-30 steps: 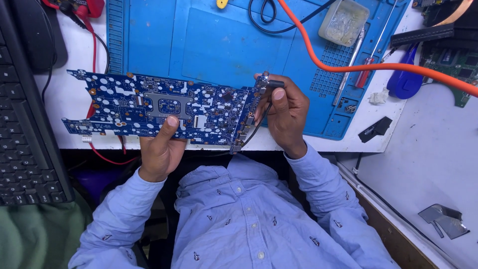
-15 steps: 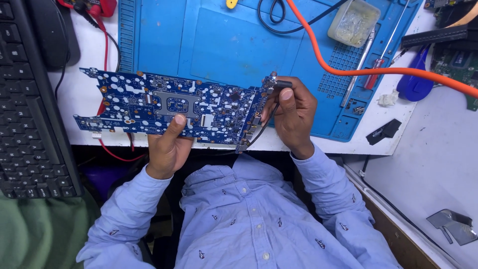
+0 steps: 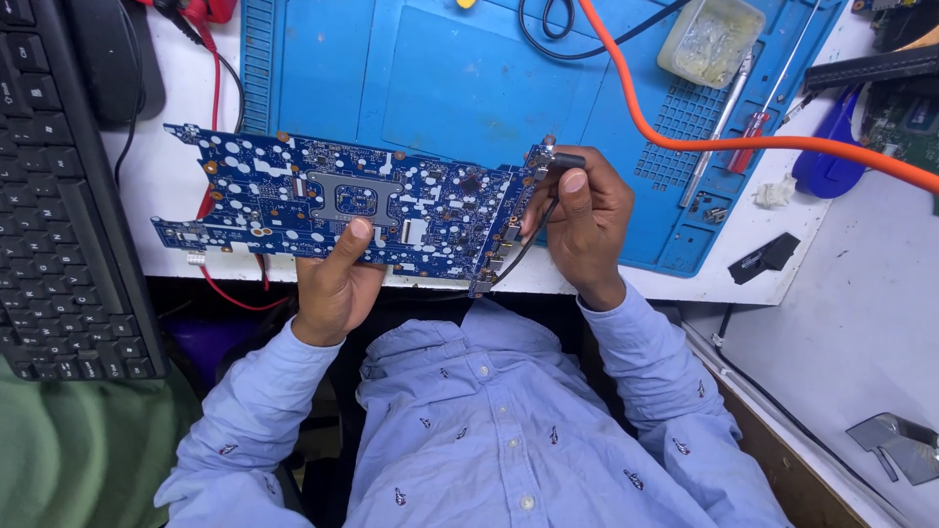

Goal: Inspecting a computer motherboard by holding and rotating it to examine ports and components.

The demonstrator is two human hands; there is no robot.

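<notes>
A long blue circuit board (image 3: 293,200) is held flat above the near edge of the white bench. My left hand (image 3: 337,279) grips its near edge from below, thumb on top beside a square socket frame. My right hand (image 3: 587,220) is at the board's right end, fingers closed on a small black plug (image 3: 567,161) with a thin black cable (image 3: 523,249) looping down along the board's edge. The plug sits against the board's top right corner; whether it is seated I cannot tell.
A blue work mat (image 3: 460,88) covers the bench behind the board. On it lie an orange hose (image 3: 685,137), a clear plastic tub (image 3: 709,39) and a screwdriver (image 3: 758,132). A black keyboard (image 3: 59,215) is at the left, with red wires (image 3: 225,293) beneath the board.
The board and both hands have shifted slightly right and down in view. Both grips are unchanged.
</notes>
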